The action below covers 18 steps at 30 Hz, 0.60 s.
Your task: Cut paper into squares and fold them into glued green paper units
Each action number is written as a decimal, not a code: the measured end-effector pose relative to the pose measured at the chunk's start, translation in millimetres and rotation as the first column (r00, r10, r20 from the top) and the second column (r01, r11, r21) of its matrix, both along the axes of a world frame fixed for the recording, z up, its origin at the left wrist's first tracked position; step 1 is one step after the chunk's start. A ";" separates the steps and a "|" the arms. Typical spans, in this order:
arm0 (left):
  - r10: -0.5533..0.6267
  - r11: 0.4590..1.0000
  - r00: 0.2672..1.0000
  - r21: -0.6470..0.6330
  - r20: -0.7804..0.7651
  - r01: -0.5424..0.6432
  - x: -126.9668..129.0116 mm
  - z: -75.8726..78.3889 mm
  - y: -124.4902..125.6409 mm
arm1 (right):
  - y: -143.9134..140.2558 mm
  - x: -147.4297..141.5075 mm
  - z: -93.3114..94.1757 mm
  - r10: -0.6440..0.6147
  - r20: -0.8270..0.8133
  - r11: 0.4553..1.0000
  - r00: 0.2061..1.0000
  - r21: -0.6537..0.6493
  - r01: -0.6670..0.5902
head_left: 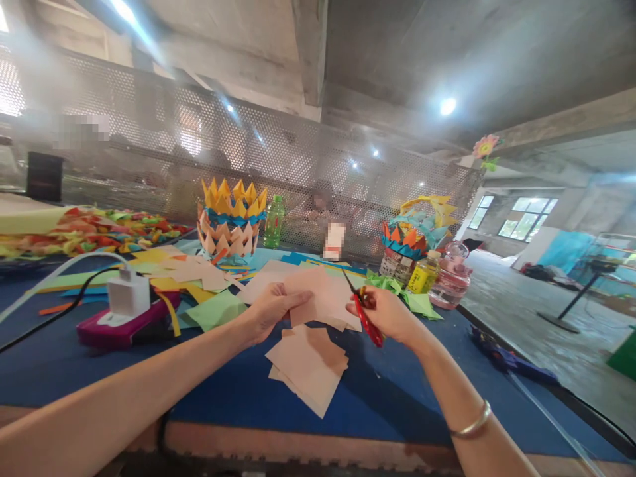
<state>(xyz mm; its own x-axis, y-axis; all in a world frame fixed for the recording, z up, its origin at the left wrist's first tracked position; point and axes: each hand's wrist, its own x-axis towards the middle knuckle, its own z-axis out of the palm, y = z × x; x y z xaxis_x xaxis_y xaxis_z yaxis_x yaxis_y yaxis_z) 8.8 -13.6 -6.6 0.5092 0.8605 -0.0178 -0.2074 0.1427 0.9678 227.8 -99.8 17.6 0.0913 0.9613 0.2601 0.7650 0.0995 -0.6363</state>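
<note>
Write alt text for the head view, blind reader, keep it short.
A person's left hand holds a pale pink paper sheet while the right hand cuts it with red-handled scissors, above a stack of pink paper squares on a blue table. Behind stand a yellow, blue and pink folded-paper crown basket and a green plastic bottle.

A single head-worn camera looks forward and slightly down from the near edge of the blue cloth-covered surface (238,391), close enough that both forearms enter from the bottom corners. It faces the perforated metal screen (298,172) behind the surface, tilted high enough to take in the concrete ceiling (397,53).
</note>
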 end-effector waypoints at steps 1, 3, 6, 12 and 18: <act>0.001 1.000 1.000 0.007 -0.021 -0.001 -0.5 0.1 -0.1 | -7.0 6.5 2.7 -0.001 0.127 1.000 0.992 -0.027 0.005; -0.012 1.000 0.997 0.022 -0.071 0.014 -1.6 -0.2 0.4 | -23.8 21.2 4.2 -0.019 0.307 0.992 0.952 -0.113 0.056; -0.046 0.998 0.994 0.028 -0.097 0.049 -2.9 -1.7 1.8 | -49.4 43.8 -1.8 0.003 0.436 0.966 0.900 -0.234 0.111; -0.143 0.979 0.976 0.118 -0.167 0.164 -0.9 -10.0 1.9 | -57.2 30.4 -5.8 -0.207 0.484 0.973 0.850 0.014 0.229; -0.224 0.864 0.905 0.355 -0.362 0.356 -0.1 -12.6 -5.8 | -0.9 -19.9 -12.9 0.263 -0.266 0.960 0.927 -0.024 -0.279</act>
